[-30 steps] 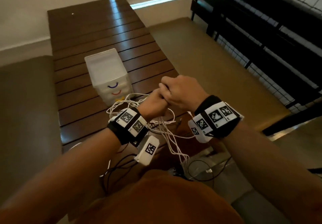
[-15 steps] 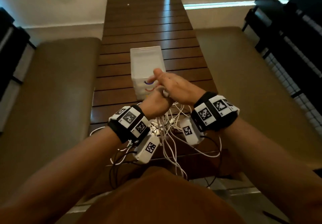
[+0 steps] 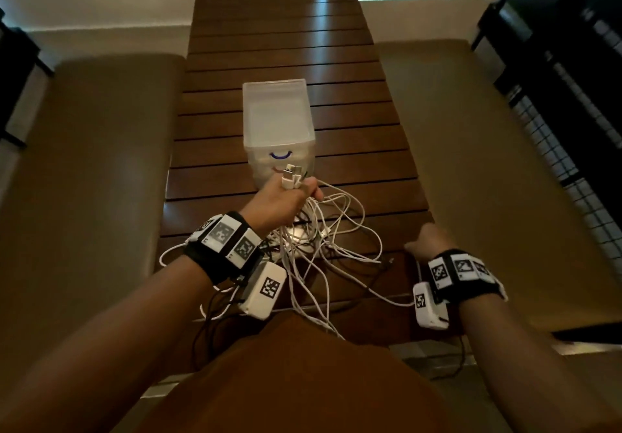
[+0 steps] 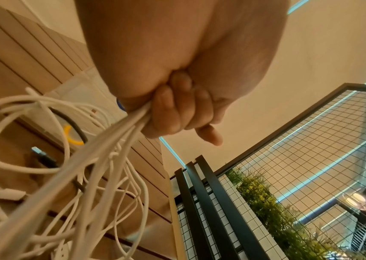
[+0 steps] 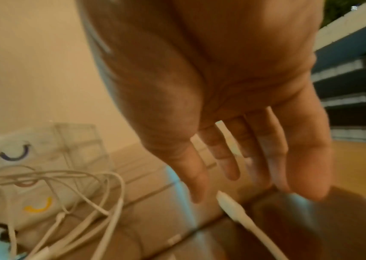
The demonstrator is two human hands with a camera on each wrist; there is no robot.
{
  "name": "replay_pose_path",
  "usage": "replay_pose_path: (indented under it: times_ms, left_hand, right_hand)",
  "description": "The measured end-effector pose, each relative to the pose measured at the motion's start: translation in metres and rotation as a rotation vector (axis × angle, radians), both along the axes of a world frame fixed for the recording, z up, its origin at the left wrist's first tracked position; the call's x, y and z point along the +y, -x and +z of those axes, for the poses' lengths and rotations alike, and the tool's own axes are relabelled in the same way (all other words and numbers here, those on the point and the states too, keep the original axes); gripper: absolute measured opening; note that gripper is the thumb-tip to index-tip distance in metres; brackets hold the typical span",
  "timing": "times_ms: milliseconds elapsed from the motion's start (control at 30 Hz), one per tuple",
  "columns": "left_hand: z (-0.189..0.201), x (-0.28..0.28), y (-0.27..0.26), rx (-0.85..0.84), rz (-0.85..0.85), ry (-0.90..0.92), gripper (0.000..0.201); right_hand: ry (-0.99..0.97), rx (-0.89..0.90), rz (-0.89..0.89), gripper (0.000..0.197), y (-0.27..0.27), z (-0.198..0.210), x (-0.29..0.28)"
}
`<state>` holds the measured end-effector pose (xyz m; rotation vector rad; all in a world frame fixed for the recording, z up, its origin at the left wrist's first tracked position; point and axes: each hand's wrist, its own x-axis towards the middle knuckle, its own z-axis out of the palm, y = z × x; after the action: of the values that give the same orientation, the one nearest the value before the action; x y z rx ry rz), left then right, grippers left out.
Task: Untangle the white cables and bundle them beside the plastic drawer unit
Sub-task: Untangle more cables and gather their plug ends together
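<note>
Cables (image 3: 323,230), white and tangled, lie on the table (image 3: 282,35) near its near edge, just in front of the drawer unit (image 3: 277,122) in the head view. The left hand (image 3: 282,202) is fisted around several strands, and their plugs (image 3: 292,176) stick up out of the fist against the unit's front. The right hand (image 3: 425,240) sits at the table's right edge, well apart from the left; from here only its back shows, so its fingers cannot be read. One loose cable end lies on the table just beside it.

Left wrist view, from below: the fingers (image 4: 173,112) are curled tight on a taut sheaf of white cables (image 4: 93,158) that fans out into loops over the slats. A black plug (image 4: 44,156) lies among them, and the unit's yellow handle (image 4: 71,135) shows behind.

Right wrist view, blurred: the hand (image 5: 233,105) is spread, fingers (image 5: 228,153) straight and holding nothing. A white cable end (image 5: 233,207) lies just below the fingertips; touching or not, I cannot tell. The drawer unit (image 5: 50,158) stands to the left.
</note>
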<state>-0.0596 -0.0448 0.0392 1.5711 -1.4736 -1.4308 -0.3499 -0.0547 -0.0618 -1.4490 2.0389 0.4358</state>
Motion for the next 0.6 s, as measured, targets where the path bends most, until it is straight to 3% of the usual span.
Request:
replay_pose_path:
  times_ms: [167,367,500,600]
  left_hand:
    - [-0.005,0.001,0.007,0.052,0.012,-0.078,0.035]
    - [-0.007,0.001,-0.004,0.107,0.038,-0.128,0.035]
    - [-0.011,0.004,-0.015,0.145,0.092,-0.159,0.035]
    - [-0.012,0.006,-0.017,0.159,0.109,-0.171,0.035]
  right_hand:
    - [0.102,0.024,-0.067,0.025,-0.013,-0.014,0.013]
    - [0.303,-0.370,-0.139,0.013,-0.052,-0.007,-0.001]
    - [0.624,-0.373,0.126,0.016,-0.076,0.009,-0.007]
    - [0.433,-0.447,0.358,0.023,-0.101,0.009,-0.007]
